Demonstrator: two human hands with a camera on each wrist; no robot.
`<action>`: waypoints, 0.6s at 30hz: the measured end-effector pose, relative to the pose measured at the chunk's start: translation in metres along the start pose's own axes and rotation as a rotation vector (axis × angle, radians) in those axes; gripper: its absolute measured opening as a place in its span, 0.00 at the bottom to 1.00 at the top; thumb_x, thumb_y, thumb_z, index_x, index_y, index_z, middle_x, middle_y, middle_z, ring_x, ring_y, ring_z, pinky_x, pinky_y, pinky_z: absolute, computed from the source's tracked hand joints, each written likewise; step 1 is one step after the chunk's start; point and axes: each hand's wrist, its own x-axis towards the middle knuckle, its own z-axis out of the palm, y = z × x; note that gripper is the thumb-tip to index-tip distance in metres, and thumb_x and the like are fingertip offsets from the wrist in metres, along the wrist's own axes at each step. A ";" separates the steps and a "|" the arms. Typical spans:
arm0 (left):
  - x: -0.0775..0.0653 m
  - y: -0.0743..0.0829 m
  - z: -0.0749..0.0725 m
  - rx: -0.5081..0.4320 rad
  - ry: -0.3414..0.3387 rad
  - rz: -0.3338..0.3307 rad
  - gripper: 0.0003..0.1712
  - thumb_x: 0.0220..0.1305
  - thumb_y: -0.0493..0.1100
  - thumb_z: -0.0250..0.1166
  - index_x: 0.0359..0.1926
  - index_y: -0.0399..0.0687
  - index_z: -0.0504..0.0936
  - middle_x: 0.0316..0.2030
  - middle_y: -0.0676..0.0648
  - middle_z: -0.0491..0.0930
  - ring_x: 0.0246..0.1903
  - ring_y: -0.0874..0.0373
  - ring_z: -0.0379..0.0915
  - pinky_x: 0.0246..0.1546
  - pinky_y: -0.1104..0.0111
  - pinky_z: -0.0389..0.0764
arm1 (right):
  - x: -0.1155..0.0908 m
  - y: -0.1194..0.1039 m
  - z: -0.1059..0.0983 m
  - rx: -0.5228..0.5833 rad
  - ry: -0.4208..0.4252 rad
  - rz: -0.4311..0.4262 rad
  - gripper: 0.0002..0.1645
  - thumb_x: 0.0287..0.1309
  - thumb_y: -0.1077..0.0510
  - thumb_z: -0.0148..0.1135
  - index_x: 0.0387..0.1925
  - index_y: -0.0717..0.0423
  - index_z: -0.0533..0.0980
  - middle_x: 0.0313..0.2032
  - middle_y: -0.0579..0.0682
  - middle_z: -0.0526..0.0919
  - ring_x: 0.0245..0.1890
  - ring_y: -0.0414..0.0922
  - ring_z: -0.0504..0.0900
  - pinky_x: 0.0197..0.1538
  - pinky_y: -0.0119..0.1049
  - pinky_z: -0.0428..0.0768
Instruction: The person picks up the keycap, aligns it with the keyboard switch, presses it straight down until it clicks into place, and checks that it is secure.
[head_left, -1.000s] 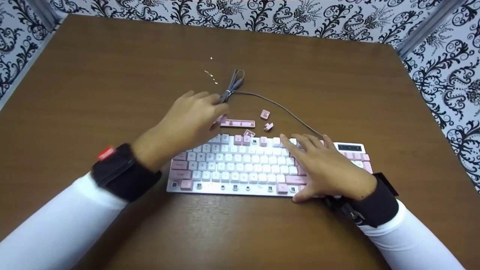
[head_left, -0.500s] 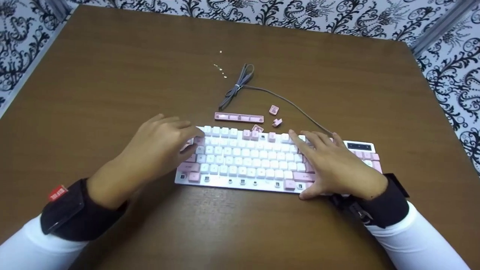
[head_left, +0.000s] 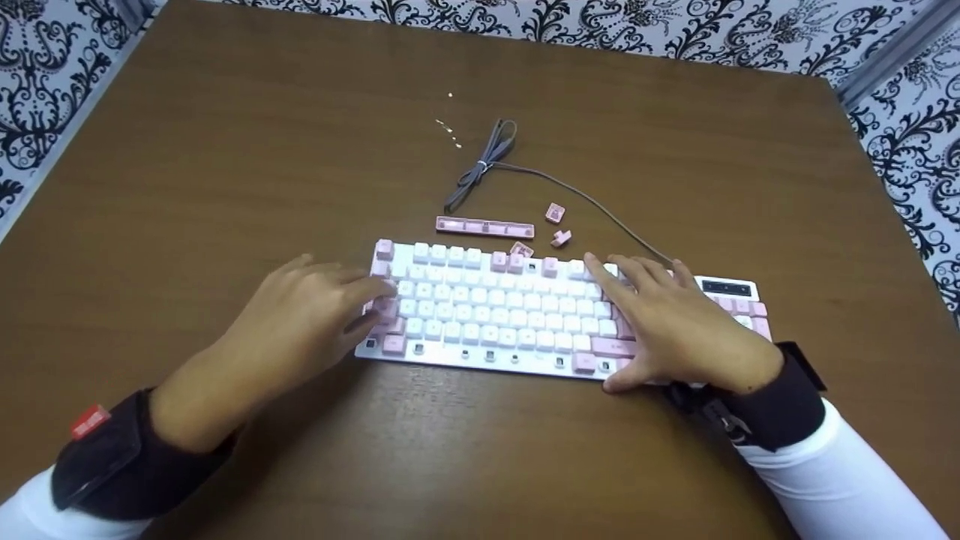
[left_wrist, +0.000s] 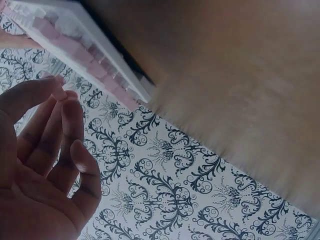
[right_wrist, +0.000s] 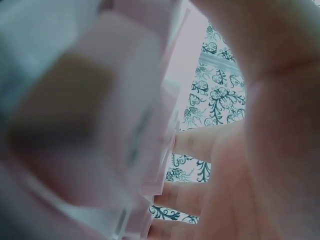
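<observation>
A white and pink keyboard (head_left: pixel 502 307) lies on the brown table, with bare switches showing along its front row. My left hand (head_left: pixel 300 322) is at the keyboard's left end. In the left wrist view, its thumb and fingertips pinch a small pink keycap (left_wrist: pixel 60 93); the head view hides this piece. My right hand (head_left: pixel 667 322) rests spread across the keyboard's right part, fingers at the far edge and thumb at the near edge. Close in the right wrist view are blurred pink keys (right_wrist: pixel 85 110), with the fingers reaching past them.
Behind the keyboard lie a long pink spacebar keycap (head_left: pixel 485 227) and loose pink keycaps (head_left: pixel 555 213). A tied grey cable (head_left: pixel 480 169) runs to the keyboard's back. Several tiny pale bits (head_left: pixel 448 131) lie farther back. Patterned wallpaper (head_left: pixel 600 26) borders the table.
My left hand has moved from beside the spacebar keycap, back and left to the keyboard's left end. The right hand stays on the keyboard. The head view has shifted slightly.
</observation>
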 end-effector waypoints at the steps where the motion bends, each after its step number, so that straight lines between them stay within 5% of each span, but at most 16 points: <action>1: -0.004 0.000 0.000 0.002 0.004 -0.001 0.12 0.50 0.36 0.77 0.38 0.48 0.87 0.31 0.48 0.87 0.32 0.49 0.83 0.46 0.37 0.79 | 0.001 0.000 0.000 -0.001 -0.003 0.001 0.85 0.26 0.25 0.79 0.80 0.51 0.44 0.72 0.63 0.61 0.71 0.62 0.61 0.66 0.73 0.57; 5: -0.015 0.003 0.001 0.000 -0.004 -0.012 0.11 0.48 0.34 0.77 0.32 0.51 0.85 0.26 0.52 0.84 0.25 0.53 0.79 0.40 0.41 0.80 | 0.002 0.000 -0.001 -0.007 -0.020 0.007 0.85 0.27 0.25 0.78 0.80 0.51 0.43 0.72 0.63 0.60 0.71 0.62 0.61 0.67 0.73 0.57; 10: -0.021 0.004 0.002 -0.037 -0.044 -0.016 0.12 0.48 0.32 0.76 0.33 0.50 0.86 0.29 0.52 0.84 0.29 0.54 0.81 0.42 0.38 0.81 | 0.001 -0.001 -0.002 -0.012 -0.007 -0.003 0.84 0.26 0.26 0.78 0.79 0.53 0.45 0.72 0.64 0.61 0.71 0.62 0.62 0.65 0.73 0.58; 13: -0.022 0.004 0.003 -0.047 -0.048 -0.005 0.13 0.47 0.31 0.76 0.34 0.48 0.86 0.30 0.51 0.83 0.28 0.56 0.79 0.35 0.50 0.84 | 0.000 -0.001 -0.002 -0.014 -0.004 -0.003 0.84 0.26 0.26 0.78 0.79 0.53 0.44 0.72 0.64 0.61 0.71 0.62 0.62 0.66 0.73 0.58; 18: -0.023 0.004 0.005 -0.051 -0.052 0.000 0.11 0.49 0.31 0.74 0.31 0.48 0.85 0.28 0.52 0.79 0.25 0.62 0.73 0.25 0.65 0.75 | 0.000 0.000 0.000 -0.008 -0.023 0.006 0.84 0.27 0.25 0.78 0.80 0.52 0.43 0.73 0.64 0.59 0.72 0.62 0.61 0.66 0.74 0.57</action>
